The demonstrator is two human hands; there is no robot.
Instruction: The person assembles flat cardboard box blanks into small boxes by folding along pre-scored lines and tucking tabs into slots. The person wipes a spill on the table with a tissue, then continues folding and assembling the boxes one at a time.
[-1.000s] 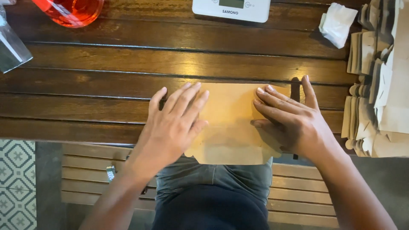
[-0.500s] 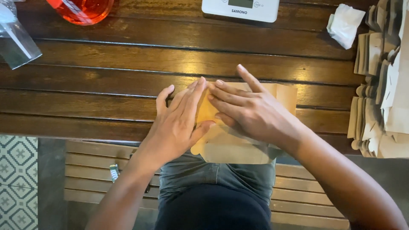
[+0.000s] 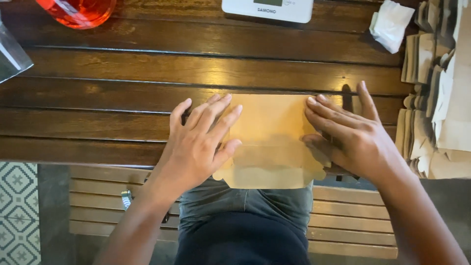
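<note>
Brown kraft paper, a flat folded piece (image 3: 271, 142), is lying under both my palms at the near edge of the dark wooden slatted surface (image 3: 147, 73), its lower flap hanging just past the edge above my lap. In the head view, I am pressing my left hand (image 3: 198, 145) flat on the paper's left side, fingers spread and pointing away from me, the thumb lying across the fold line. I am laying my right hand (image 3: 353, 137) flat on the paper's right side, fingers stretched out and close together, pointing left across the sheet, the thumb tucked down near the fold. Neither hand is pinching anything; both are open and bearing down.

To my right, a stack of similar brown paper pieces (image 3: 436, 98) is sitting on the surface, just beside my right hand but apart from it. Beyond it, a crumpled white tissue (image 3: 390, 24) is resting near the far edge. A white electronic scale (image 3: 267, 9) is standing at the far side, straight ahead. At the far left, a red translucent container (image 3: 78, 11) is showing partly, and a clear plastic bag (image 3: 12, 56) is lying near the left border. Below the surface, a slatted bench (image 3: 353, 221) and patterned floor tiles (image 3: 17, 211) are showing.
</note>
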